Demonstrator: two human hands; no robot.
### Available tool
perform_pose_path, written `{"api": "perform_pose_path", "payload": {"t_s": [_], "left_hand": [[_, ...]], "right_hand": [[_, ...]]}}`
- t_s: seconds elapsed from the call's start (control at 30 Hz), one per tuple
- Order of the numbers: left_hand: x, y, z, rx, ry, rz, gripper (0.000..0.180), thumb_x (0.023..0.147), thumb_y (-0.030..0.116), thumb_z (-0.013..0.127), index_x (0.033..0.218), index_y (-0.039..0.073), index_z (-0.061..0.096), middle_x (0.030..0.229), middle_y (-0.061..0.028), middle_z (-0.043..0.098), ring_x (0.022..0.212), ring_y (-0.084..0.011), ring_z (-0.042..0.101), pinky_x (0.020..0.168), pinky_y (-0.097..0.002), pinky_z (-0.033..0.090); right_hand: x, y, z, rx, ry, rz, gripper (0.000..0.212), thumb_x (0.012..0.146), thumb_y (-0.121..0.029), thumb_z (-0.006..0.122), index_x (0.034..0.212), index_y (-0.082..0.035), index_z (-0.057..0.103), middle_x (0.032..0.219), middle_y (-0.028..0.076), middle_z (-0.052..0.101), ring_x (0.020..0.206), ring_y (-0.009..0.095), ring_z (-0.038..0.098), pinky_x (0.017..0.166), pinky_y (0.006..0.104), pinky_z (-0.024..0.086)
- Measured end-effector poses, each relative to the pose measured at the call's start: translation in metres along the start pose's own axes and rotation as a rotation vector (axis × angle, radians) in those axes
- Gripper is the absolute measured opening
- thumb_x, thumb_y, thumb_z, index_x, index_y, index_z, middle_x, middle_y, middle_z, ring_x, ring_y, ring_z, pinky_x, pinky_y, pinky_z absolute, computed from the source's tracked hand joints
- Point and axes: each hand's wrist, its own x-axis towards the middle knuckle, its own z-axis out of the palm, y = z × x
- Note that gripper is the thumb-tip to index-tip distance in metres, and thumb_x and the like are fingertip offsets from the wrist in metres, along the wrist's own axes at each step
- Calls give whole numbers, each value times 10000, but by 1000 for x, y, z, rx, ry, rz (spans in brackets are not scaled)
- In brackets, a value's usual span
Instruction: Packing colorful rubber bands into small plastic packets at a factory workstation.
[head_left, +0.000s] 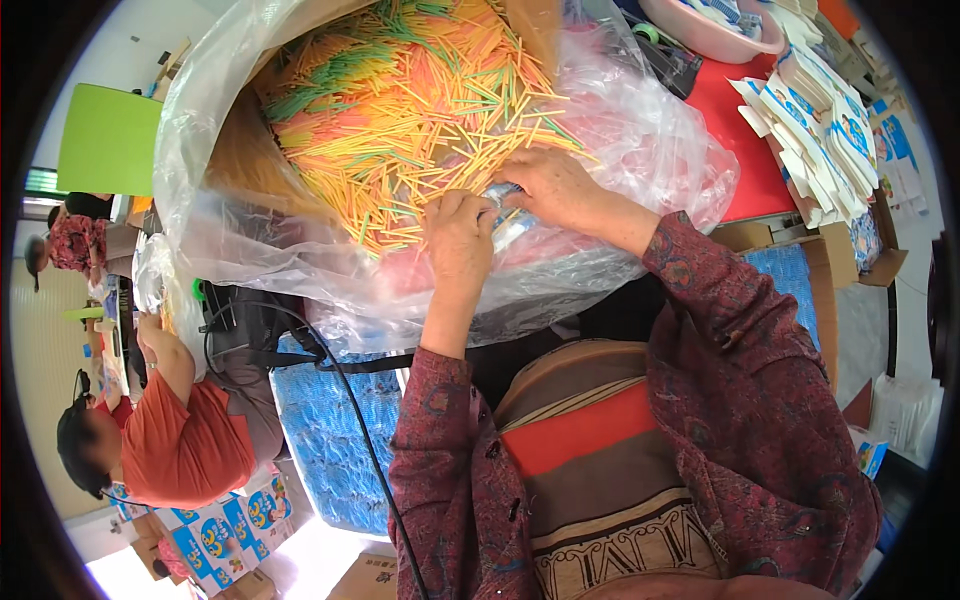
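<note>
We count one big clear bag [190,125], one pink basin [722,40], one green panel [105,140], one red tabletop [755,165]; coloured sticks [400,130] are too many to count.

Over my feed, I make out a small blue-and-white packet [514,222], partly hidden, at the near edge of loosely heaped, thin yellow, orange and green sticks [400,130].
</note>
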Motion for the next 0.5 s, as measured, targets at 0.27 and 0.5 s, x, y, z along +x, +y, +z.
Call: {"api": "perform_pose_path", "payload": {"t_s": [0.27,0.5], "left_hand": [[9,7,-64,-121,503,-143,601,851,95,653,1370,-35,380,1354,-221,454,1261,-305,426,1056,-397,330],[41,11,-103,-913,577,-376,521,949,170,573,1369,-63,372,1370,-160,441,1269,-244,408,1048,-365,347]], "right_hand": [[11,25,-35,495,467,273,383,852,-129,665,1213,-37,574,1108,80,624,1050,202,592,864,300,489],[85,25,-64,684,539,171,476,855,-168,683,1274,-18,512,1117,81,614,1005,183,605,851,299,498]]}}
